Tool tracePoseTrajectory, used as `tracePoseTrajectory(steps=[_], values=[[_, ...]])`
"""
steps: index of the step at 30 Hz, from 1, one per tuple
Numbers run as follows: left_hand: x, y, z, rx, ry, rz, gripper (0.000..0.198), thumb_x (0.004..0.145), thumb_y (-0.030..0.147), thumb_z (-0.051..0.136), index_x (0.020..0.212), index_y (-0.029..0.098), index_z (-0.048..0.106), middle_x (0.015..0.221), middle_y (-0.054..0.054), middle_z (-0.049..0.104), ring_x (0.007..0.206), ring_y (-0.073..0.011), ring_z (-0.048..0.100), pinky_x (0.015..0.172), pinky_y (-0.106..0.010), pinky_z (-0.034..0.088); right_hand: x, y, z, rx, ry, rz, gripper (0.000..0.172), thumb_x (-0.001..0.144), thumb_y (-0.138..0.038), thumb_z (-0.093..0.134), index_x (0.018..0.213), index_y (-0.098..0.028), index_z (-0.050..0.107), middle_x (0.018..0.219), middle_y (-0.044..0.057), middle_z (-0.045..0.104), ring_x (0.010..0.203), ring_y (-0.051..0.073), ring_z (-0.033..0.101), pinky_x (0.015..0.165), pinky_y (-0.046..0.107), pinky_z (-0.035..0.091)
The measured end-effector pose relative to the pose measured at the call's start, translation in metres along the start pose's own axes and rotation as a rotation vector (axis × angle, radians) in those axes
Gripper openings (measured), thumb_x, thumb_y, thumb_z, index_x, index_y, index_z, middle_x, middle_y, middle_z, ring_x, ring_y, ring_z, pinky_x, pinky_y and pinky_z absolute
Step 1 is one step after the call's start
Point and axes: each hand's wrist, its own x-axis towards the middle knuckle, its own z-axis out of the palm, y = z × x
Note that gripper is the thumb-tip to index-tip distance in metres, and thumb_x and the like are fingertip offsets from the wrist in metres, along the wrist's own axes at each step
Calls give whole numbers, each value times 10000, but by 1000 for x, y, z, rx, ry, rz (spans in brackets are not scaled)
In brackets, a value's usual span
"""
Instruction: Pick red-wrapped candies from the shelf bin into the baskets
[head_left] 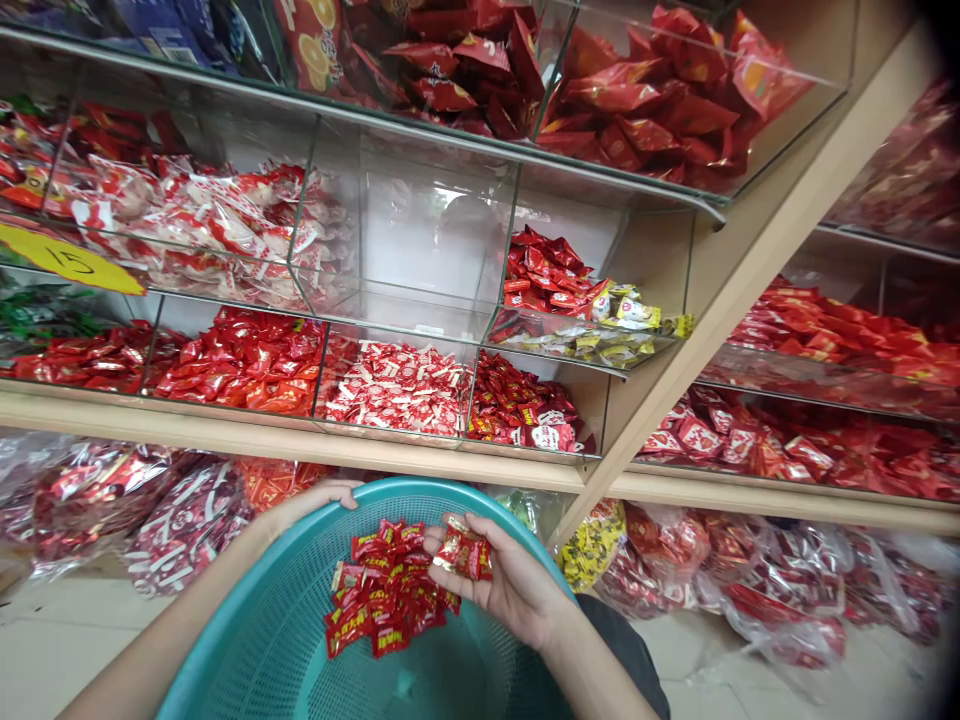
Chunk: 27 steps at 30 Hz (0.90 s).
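Observation:
A teal plastic basket [255, 610] with perforated walls is tilted toward me in the lower middle of the view. My left hand [319, 500] grips its far rim at the left. Inside, a heap of red-wrapped candies [382, 600] with yellow lettering lies against the basket's wall and bottom. Just over the right side of the heap, my right hand [499, 580] is turned palm up, its fingers curled around a few wrapped candies [463, 552] in red and gold.
Clear-walled shelf bins [401, 385] of red and white candies stand ahead, above the basket. One upper bin [435, 240] shows only its bare back. Bulging plastic bags of candy [184, 525] sit on the floor below. A wooden post [720, 300] slants at the right.

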Motion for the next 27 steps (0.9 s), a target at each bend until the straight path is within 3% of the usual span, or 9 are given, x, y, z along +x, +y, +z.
tracePoseTrajectory(steps=[3,6,8,9,11,15,18,22,27], values=[[3,-6,-15,-56,-77,-22,396,608,431,545,912,188,622,844,-23,667,851,-223,586,656,-259,444,-2,0,1,0,-14,8,382,760,-383,577,1014,-99,544,1016,130,631,981,197,583,875,367,448],[0,-2,-29,151,62,42,384,612,462,533,835,163,623,825,-27,661,831,-209,575,685,-253,431,-2,-2,3,2,-34,18,407,761,-428,563,1007,-105,546,1018,131,628,960,189,592,865,362,452],[-6,11,-27,318,187,134,342,647,444,504,798,160,620,814,-24,657,815,-199,571,706,-252,423,-1,-4,6,1,-45,29,418,759,-445,558,1004,-106,547,1005,128,632,940,185,598,865,368,451],[-10,19,-21,371,237,190,327,666,426,493,815,163,618,827,-24,658,817,-194,571,717,-250,420,0,-5,7,-1,-48,35,419,759,-446,559,1004,-107,547,994,123,635,928,182,602,867,372,449],[-18,37,1,403,227,269,356,710,416,465,906,155,607,870,-33,653,805,-182,570,718,-249,418,3,-6,11,-5,-53,39,405,759,-437,562,998,-110,552,960,107,645,895,172,609,868,375,447],[-28,56,61,415,11,325,409,753,491,419,971,185,581,826,-24,620,749,-168,552,624,-237,402,9,-1,14,-28,-70,28,345,783,-406,542,983,-127,576,899,60,658,797,138,618,829,343,468],[-28,50,94,540,151,312,535,699,634,417,936,180,573,905,-68,566,828,-214,539,679,-284,393,13,8,11,-49,-48,50,331,789,-400,534,972,-131,594,861,49,665,746,127,621,759,285,490],[-27,35,108,626,194,248,622,668,711,377,979,201,549,967,-81,524,862,-255,538,685,-327,388,17,19,6,-31,-68,81,347,790,-417,526,954,-122,604,821,59,670,701,136,625,680,261,501],[-25,28,104,626,237,265,407,718,561,444,902,215,553,913,-40,543,800,-207,540,663,-296,386,19,27,11,-45,-5,80,342,785,-410,537,968,-128,602,831,51,670,689,124,619,667,241,498]])
